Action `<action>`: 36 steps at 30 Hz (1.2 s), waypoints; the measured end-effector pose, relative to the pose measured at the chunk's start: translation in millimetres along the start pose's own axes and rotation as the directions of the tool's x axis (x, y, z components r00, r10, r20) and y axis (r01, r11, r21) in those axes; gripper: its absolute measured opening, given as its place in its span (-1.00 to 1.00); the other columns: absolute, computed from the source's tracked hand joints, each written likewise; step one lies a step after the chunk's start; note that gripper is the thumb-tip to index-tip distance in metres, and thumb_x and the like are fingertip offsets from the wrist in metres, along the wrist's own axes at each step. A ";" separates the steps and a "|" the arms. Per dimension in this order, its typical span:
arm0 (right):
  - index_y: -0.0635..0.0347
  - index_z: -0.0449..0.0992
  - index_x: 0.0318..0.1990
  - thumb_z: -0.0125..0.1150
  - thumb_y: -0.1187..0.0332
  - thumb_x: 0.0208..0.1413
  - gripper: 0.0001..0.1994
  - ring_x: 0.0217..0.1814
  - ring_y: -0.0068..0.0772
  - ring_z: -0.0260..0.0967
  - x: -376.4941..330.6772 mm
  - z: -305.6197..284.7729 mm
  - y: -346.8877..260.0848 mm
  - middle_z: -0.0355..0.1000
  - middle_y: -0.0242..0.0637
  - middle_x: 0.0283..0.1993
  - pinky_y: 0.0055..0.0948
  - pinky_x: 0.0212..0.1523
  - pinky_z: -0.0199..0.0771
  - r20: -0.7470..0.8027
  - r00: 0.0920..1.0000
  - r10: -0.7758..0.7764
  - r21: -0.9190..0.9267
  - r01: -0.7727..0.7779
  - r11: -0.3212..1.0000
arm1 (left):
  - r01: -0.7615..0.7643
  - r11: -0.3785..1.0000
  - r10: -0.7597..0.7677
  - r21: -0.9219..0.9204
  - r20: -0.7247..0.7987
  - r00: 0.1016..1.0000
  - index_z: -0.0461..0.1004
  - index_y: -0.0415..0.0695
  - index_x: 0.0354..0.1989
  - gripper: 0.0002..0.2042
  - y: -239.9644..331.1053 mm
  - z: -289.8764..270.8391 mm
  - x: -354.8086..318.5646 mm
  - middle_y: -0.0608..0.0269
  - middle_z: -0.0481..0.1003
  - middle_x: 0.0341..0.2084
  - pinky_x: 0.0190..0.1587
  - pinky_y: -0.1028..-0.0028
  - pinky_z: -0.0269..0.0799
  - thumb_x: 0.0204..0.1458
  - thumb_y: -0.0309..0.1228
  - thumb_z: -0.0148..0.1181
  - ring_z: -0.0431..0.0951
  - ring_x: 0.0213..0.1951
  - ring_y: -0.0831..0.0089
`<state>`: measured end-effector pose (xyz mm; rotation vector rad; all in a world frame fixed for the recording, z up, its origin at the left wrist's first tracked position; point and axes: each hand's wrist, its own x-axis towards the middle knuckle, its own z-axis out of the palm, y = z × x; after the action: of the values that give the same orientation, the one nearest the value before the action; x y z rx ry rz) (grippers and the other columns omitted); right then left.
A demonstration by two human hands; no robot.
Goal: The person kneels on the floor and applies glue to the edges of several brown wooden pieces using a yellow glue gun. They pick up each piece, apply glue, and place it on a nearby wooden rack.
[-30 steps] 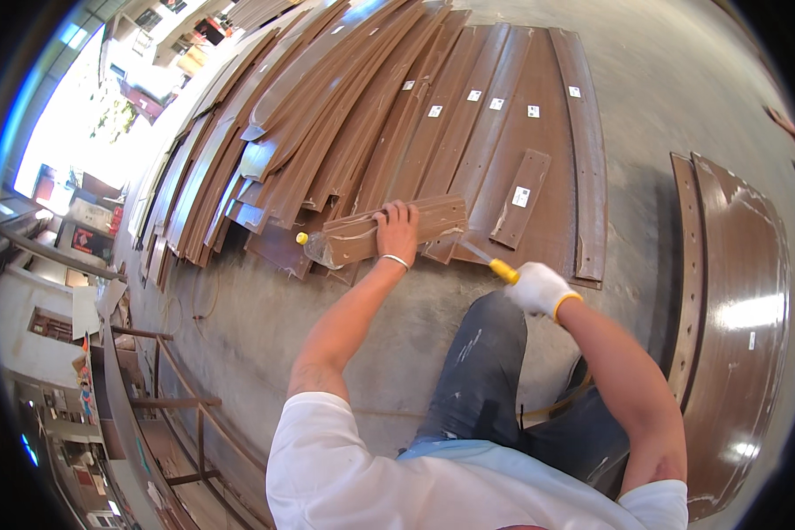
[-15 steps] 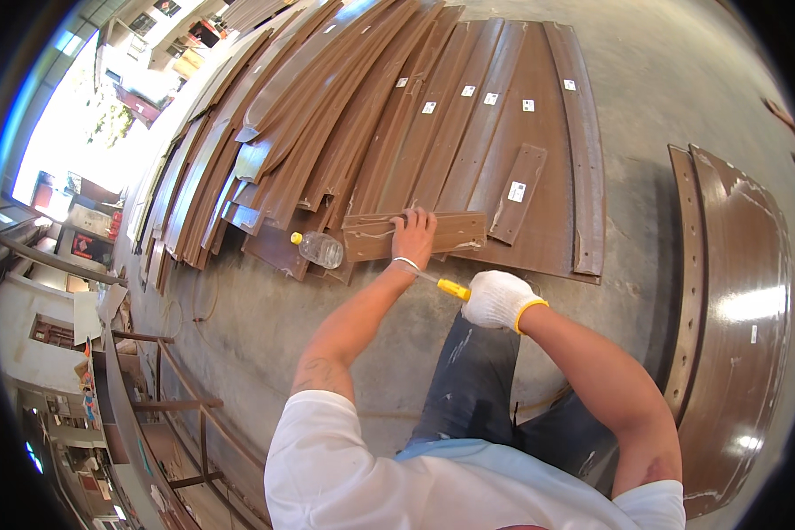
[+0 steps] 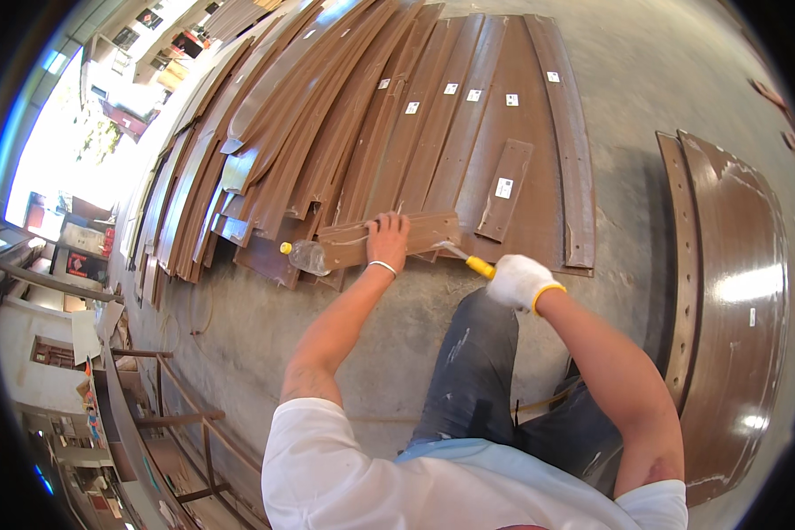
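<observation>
The short brown piece (image 3: 428, 230) is lying slightly tilted near the centre of the frame. The bare left hand (image 3: 388, 238) is holding it, fingers bending over its upper edge; the thumb is not showing clearly. Right of centre, the gloved right hand (image 3: 518, 283) is closing its fingers around a yellow-handled tool (image 3: 480, 267), whose tip is pointing at the piece's right end; contact cannot be confirmed. A clear bottle (image 3: 307, 257) is lying just beside the left end. Long brown panels (image 3: 415, 132) are filling the upper centre.
</observation>
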<state>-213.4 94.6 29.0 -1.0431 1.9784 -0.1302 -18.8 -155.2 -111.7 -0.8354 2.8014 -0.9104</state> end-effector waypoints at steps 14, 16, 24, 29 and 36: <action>0.32 0.70 -0.15 0.14 0.29 0.07 -0.67 -0.17 0.09 0.67 13.2 17.2 35.7 0.65 0.13 -0.22 -0.09 -0.10 0.66 0.058 0.998 -0.025 -0.020 0.026 0.999 | 0.521 0.652 -0.390 -0.551 0.346 0.853 0.24 -0.16 0.35 -0.09 -36.4 -18.6 -10.1 -0.02 0.44 0.17 0.31 0.03 0.23 -0.27 -0.23 0.52 0.40 0.25 -0.01; 0.29 0.71 -0.13 0.15 0.28 0.06 -0.67 -0.13 0.13 0.65 14.2 23.9 34.3 0.65 0.13 -0.19 -0.07 -0.08 0.65 -0.146 0.988 -0.050 -0.060 0.042 0.997 | 0.580 0.467 -0.387 -0.668 0.436 0.813 0.22 -0.19 0.36 -0.07 -39.5 -14.9 -5.2 -0.06 0.45 0.18 0.33 0.03 0.25 -0.27 -0.21 0.52 0.42 0.26 -0.05; 0.16 0.71 -0.16 0.18 0.24 0.12 -0.72 -0.07 0.14 0.63 5.8 22.6 31.0 0.65 0.06 -0.13 -0.04 0.00 0.62 -0.362 0.932 -0.032 0.080 0.065 0.995 | 0.452 0.053 -0.233 -0.891 0.429 0.873 0.09 -0.33 0.37 0.00 -28.4 5.6 -8.7 -0.25 0.44 0.19 0.31 0.21 0.36 -0.20 -0.23 0.60 0.48 0.23 -0.01; 0.17 0.69 -0.09 0.18 0.23 0.14 -0.70 -0.07 0.11 0.63 2.2 8.8 20.4 0.66 0.00 -0.14 -0.04 -0.01 0.63 -0.168 0.979 -0.118 -0.048 0.111 0.993 | 0.398 -0.156 -0.161 -0.904 0.421 0.893 0.07 -0.38 0.35 -0.03 -23.3 10.2 -11.6 -0.15 0.44 0.13 0.27 0.27 0.40 -0.17 -0.28 0.60 0.49 0.18 0.15; 0.21 0.72 -0.12 0.17 0.25 0.08 -0.68 -0.06 0.11 0.63 -10.1 12.4 11.1 0.64 0.07 -0.08 -0.06 0.04 0.62 -0.092 0.970 -0.224 -0.037 0.222 0.974 | 0.402 -0.512 -0.139 -0.759 0.535 0.834 0.25 -0.37 0.27 -0.21 -37.5 2.2 -2.7 -0.01 0.52 0.02 0.11 0.26 0.52 -0.10 -0.33 0.56 0.58 0.04 0.21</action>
<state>-208.4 112.4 23.0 -1.2965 1.9465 -0.2813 1.8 -180.2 -92.6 -1.6209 2.2391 2.2658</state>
